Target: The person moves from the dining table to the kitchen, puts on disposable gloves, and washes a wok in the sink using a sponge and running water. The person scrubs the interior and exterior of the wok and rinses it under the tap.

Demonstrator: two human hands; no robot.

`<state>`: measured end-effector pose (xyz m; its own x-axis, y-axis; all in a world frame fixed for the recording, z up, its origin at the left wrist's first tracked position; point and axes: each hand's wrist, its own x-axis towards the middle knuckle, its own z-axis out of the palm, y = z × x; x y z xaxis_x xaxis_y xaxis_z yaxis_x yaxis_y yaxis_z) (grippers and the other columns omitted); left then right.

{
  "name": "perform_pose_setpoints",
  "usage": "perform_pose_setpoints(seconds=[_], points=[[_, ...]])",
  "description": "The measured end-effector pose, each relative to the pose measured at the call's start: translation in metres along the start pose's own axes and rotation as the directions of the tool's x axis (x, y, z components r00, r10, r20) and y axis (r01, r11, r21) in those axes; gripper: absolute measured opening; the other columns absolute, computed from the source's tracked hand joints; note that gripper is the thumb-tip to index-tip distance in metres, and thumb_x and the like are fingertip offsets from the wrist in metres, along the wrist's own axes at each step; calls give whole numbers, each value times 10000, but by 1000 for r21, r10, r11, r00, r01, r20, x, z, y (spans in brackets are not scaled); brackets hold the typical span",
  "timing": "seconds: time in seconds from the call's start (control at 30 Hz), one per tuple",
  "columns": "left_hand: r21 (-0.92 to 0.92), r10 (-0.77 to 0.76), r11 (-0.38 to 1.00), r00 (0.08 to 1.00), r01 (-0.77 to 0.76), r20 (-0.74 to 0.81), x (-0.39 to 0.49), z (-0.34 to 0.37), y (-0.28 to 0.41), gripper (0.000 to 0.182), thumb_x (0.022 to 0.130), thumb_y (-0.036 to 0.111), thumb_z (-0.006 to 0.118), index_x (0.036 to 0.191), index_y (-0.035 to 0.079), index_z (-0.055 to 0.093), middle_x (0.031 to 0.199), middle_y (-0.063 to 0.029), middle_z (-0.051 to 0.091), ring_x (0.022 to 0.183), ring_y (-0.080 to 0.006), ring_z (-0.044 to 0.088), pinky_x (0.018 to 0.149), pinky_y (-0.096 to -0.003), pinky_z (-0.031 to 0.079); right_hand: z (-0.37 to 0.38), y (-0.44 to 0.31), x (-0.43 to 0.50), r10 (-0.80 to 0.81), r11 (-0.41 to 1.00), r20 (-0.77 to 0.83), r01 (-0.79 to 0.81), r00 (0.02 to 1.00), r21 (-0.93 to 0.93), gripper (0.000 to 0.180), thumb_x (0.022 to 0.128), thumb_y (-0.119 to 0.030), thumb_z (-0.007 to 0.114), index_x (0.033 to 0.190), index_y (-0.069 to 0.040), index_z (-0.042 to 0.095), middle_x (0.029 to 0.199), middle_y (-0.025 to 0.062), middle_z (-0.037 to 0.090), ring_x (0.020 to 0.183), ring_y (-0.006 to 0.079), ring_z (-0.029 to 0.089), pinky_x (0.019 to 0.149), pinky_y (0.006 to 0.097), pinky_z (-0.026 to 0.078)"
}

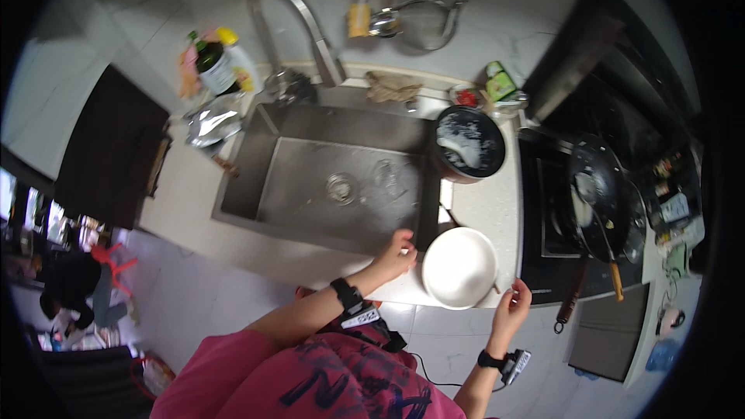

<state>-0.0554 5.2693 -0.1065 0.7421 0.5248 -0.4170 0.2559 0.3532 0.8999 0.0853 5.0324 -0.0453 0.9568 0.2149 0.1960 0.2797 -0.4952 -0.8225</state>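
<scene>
A round white bowl (460,267) rests on the pale countertop at its front edge, between my two hands. To its left, my left hand (397,255) is raised with bent fingers and holds nothing. My right hand (513,301) is to the right of the bowl, its fingers curled; whether anything is between them cannot be told. Part of a thin dark stick (450,215) shows behind the bowl. Farther back, a dark pot (469,142) with white residue and a white piece inside stands beside the stainless-steel sink (308,186).
A faucet (302,11) arches over the sink. Bottles (215,64) and a silver bag (215,122) are at the back left. On the stove to the right stands a wok (599,186) with a wooden-handled utensil (616,282). A person (70,285) is at the far left.
</scene>
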Motion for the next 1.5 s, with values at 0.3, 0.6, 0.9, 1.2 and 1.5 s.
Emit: perform_pose_setpoints(seconds=[0.3, 0.6, 0.9, 1.2, 1.5], points=[[-21, 601, 768, 732, -640, -321, -44, -78, 133, 521, 893, -21, 493, 1357, 73, 274, 1180, -100, 438, 929, -141, 582, 755, -230, 464, 122, -175, -130, -302, 619, 890, -639, 342, 456, 790, 762, 5, 719, 1410, -1, 268, 1161, 66, 583, 950, 123, 590, 847, 266, 483], [755, 991, 128, 118, -643, -68, -112, -249, 195, 437, 881, -50, 485, 1293, 53, 385, 1033, -120, 562, 903, -190, 596, 793, -305, 477, 226, -285, -210, -298, 754, 927, -539, 229, 376, 308, 837, -88, 692, 1104, 38, 604, 973, 21, 650, 884, 81, 566, 806, 229, 452], [-586, 467, 646, 860, -490, -206, -131, -375, 197, 260, 928, 87, 507, 1184, 46, 497, 902, -32, 535, 784, -108, 538, 741, -282, 485, 317, -375, -230, -605, 651, 787, -496, 118, 575, 523, 912, -397, 581, 1251, -7, 503, 1126, 38, 598, 1002, 123, 550, 879, 298, 440], [72, 684, 729, 729, -680, -36, -159, -364, 151, 313, 762, 166, 738, 984, 47, 551, 879, -44, 570, 810, -142, 566, 726, -280, 466, 392, -411, -148, -82, 151, 651, -636, 755, 757, 318, 932, -381, 521, 1088, -110, 579, 1001, 4, 612, 948, 162, 578, 940, 382, 444], [269, 765, 607, 642, -748, 58, -142, -362, 132, 235, 740, 100, 691, 929, 34, 567, 939, -82, 538, 944, -234, 508, 829, -325, 414, 421, -383, -140, 10, 197, 604, -594, 797, 780, 250, 928, -248, 542, 1108, -76, 518, 944, 21, 578, 874, 156, 567, 908, 384, 480]])
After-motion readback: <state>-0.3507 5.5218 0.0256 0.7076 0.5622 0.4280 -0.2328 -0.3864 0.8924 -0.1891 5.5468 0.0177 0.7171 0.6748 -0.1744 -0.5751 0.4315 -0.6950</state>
